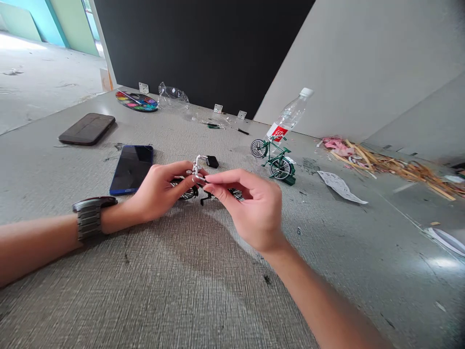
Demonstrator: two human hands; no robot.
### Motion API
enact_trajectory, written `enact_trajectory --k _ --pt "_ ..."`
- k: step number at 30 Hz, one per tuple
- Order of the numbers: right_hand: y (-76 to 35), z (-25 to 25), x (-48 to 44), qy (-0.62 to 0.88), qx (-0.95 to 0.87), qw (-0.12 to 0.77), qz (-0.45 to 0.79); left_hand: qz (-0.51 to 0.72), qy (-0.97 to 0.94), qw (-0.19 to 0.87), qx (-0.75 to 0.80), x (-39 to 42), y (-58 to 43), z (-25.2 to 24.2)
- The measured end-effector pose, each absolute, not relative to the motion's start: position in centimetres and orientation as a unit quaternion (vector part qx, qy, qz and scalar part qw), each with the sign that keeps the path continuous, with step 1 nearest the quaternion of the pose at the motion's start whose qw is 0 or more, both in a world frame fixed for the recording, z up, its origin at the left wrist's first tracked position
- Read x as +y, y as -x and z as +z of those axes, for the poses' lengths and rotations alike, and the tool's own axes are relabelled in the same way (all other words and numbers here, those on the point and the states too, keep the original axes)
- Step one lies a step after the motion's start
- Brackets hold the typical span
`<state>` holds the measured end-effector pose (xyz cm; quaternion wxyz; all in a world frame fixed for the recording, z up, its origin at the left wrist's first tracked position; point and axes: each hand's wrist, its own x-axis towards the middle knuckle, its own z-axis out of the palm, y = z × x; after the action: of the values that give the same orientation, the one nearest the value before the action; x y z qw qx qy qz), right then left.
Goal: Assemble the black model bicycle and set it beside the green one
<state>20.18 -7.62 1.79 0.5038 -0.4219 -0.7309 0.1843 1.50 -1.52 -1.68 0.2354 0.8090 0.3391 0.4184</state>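
A small black model bicycle with silver handlebars is between my hands, low over the table. My left hand, with a dark watch on the wrist, pinches the bicycle near the handlebars, thumb and index finger closed on it. Just right of the handlebars, my right hand has thumb and index fingertips closed at a small dark part; the fingers hide most of it. One wheel shows beside each hand. Behind the handlebars lies a small black block.
A blue-edged phone lies left of my hands, a dark case beyond it. A paint palette and clear plastic are at the back. Rightward are a green model bicycle, a bottle, paper and wood strips.
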Motion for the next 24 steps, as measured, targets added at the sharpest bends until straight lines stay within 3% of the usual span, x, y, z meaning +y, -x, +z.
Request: enact_trajectory --k 6,11,24 --pt "-21.5 2.8 -7.6 0.369 -0.845 0.377 0.084 0.407 -0.832 0.198 0.322 -1.9 -1.4 -1.5" --pt "-22.3 4.2 -7.8 0.350 -0.885 0.292 0.098 0.393 -0.839 0.234 0.294 -2.0 -1.4 -1.4" --pt "-21.7 3.8 -8.1 0.348 -0.884 0.310 0.024 0.409 -0.849 0.196 0.273 -2.0 -1.4 -1.6"
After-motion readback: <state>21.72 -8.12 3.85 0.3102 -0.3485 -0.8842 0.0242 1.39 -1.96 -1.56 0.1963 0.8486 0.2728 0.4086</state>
